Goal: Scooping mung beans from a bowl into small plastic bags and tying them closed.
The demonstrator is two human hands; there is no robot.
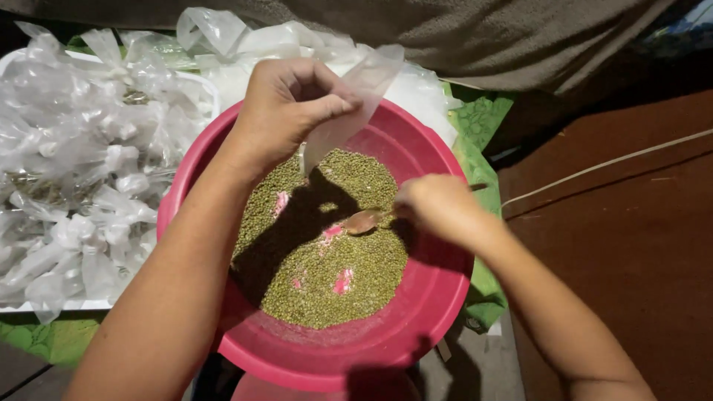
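While a heap of small tied plastic packets [74, 178] is filling the white tray [22, 304] at the far left, the left hand [290, 104] is hovering over the pink basin [416, 312], its fingers pinched together on the mouth of a thin clear plastic bag [349, 104] that is hanging down toward the green beans [327, 267]. That bag is looking light, limp and slippery (it will likely crumple if gripped anywhere but the rim), so the top edge is seeming the sensible place to hold it. Further right, the right hand [438, 204] is closing its fingers round the handle of a spoon [362, 220], whose bowl is resting on the loose beans; these will probably be rolling and spilling easily. Under the basin a green patterned cloth [483, 119] is lying, and a brown floor [631, 245] crossed by a pale cord [609, 163] is stretching away right, with grey fabric [483, 37] above.
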